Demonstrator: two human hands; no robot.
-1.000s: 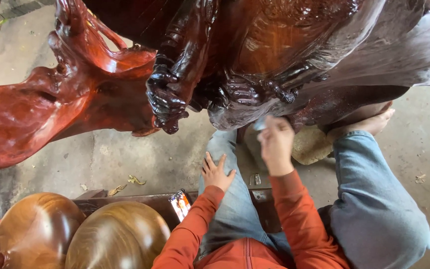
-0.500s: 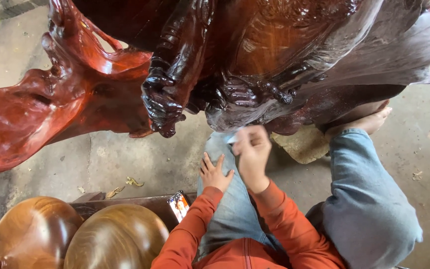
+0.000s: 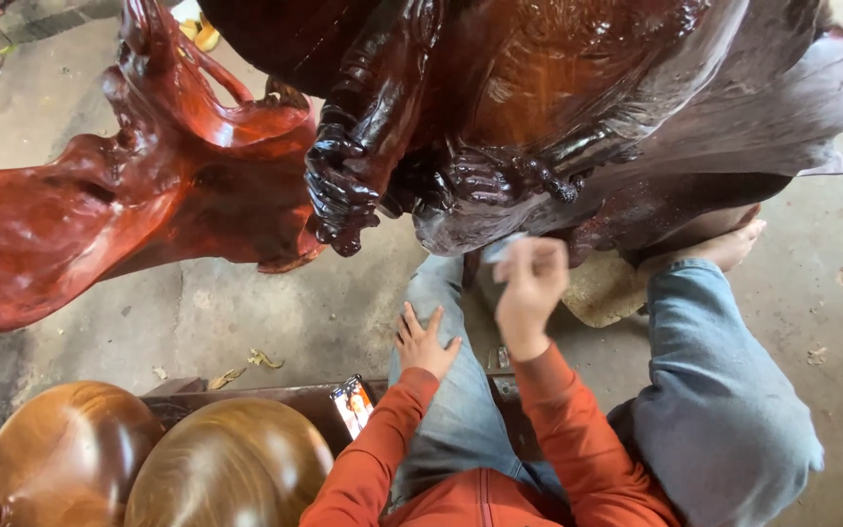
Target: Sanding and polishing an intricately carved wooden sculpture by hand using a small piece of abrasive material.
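A large glossy dark red wood carving (image 3: 539, 107) fills the top of the head view, with carved claws (image 3: 343, 195) hanging down at its lower edge. My right hand (image 3: 531, 283) is raised against the carving's underside and is closed on a small pale piece of cloth or paper (image 3: 501, 248). Lower down, my left hand (image 3: 423, 341) rests flat, fingers spread, on my left knee in blue jeans (image 3: 446, 410). Both arms wear orange sleeves.
A lighter red carved root piece (image 3: 100, 215) stretches to the left. Two rounded polished brown wooden forms (image 3: 148, 459) sit at lower left. A phone (image 3: 353, 405) with a lit screen lies on a dark wooden ledge. My bare foot (image 3: 724, 244) rests by a stone (image 3: 602, 288) on concrete floor.
My right hand slid left along the carving's underside with the pale piece, then back to the right. My left hand stayed on the knee.
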